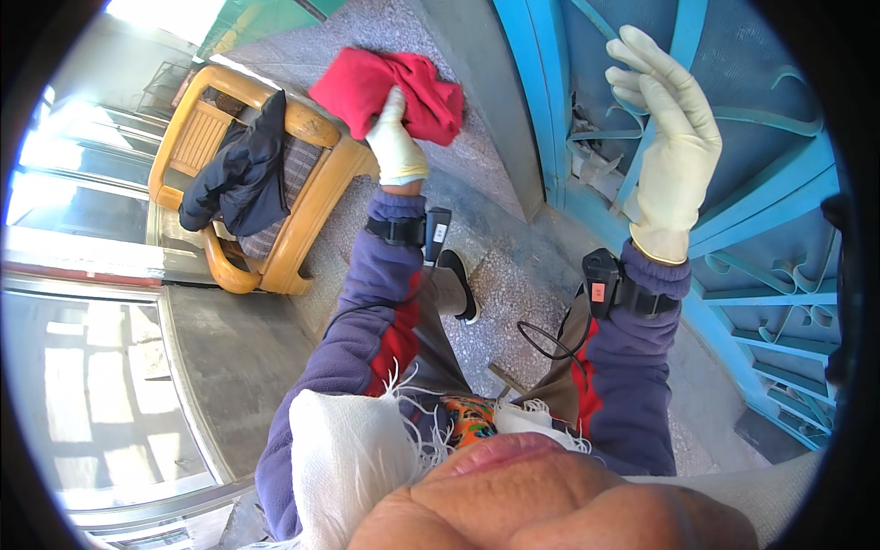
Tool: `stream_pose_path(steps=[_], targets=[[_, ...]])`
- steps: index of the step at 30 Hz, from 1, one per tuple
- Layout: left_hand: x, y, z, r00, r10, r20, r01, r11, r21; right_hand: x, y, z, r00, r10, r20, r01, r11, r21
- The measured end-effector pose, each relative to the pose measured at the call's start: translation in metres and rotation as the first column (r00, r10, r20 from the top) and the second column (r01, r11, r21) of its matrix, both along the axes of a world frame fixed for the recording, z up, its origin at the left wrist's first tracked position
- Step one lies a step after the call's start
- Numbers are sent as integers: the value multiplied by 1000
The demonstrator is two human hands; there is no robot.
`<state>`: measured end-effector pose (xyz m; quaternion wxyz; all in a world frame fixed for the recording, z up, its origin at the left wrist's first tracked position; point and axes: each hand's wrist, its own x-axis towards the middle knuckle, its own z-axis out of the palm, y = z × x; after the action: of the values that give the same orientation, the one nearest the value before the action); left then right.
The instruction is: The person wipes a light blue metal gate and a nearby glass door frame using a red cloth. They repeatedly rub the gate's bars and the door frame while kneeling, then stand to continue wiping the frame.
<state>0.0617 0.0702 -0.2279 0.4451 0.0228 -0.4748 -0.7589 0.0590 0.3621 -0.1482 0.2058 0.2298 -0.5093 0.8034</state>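
A bundled red cloth [390, 87] is in my left hand [396, 137], which wears a pale latex glove and has its thumb pressed on the fabric, held up toward the top middle of the view. My right hand [669, 137], gloved the same way, is raised at the upper right beside a light-blue metal gate [770, 183] with curled bars; its fingers are extended and hold nothing. Whether it touches the gate I cannot tell.
A wooden armchair [298, 252] with a dark jacket [243, 179] over it stands at the left. Glass panes [115, 385] line the far left. Beneath me is a speckled floor [495, 321]; a grey step edge [495, 128] runs beside the gate.
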Motion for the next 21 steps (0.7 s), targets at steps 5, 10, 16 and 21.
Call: stream_pose_path(steps=[5,10,16,21], targets=[[-19,-30,73,990,45,-130,-73,974,-215,2,2,0,997,-13,71,13,1000,-1],[-49,-64,76,999,-4,-35,3,1000,-5,-1,1,0,999,7,53,-8,1000,22],[14,2,33,965,154,214,-13,839,-544,-10,-6,-7,987,123,107,-122,992,-11],[64,45,14,919,-287,269,372,856,-358,-7,-25,-14,901,416,121,-433,871,230]])
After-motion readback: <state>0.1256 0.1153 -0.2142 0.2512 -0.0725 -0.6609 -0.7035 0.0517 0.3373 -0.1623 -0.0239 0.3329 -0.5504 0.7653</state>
